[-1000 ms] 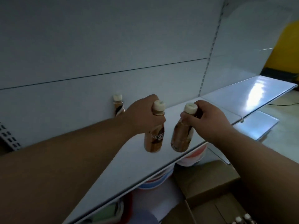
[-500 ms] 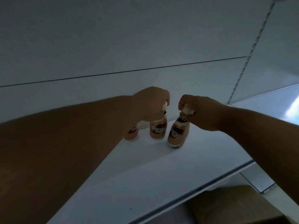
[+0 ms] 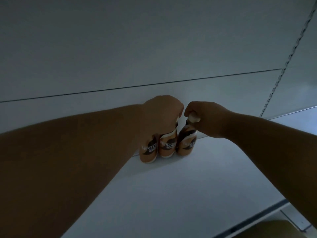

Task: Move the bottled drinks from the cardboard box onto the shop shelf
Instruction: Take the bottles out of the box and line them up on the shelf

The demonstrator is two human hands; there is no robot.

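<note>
Three brown Nescafe bottles stand in a row at the back of the white shelf, against the rear panel. My left hand is closed over the top of the middle bottle. My right hand pinches the white cap of the right bottle. The left bottle stands free beside my left wrist, its top hidden behind my hand. Both held bottles rest upright on the shelf. Only a corner of the cardboard box shows at the bottom right.
The white back panel rises behind the bottles. A slotted upright rail runs down at the right. The shelf's front edge crosses the lower right.
Both hands pushed their bottles further back, and they now stand in line with the first bottle. The right bottle went from tilted to upright. The view moved closer.
</note>
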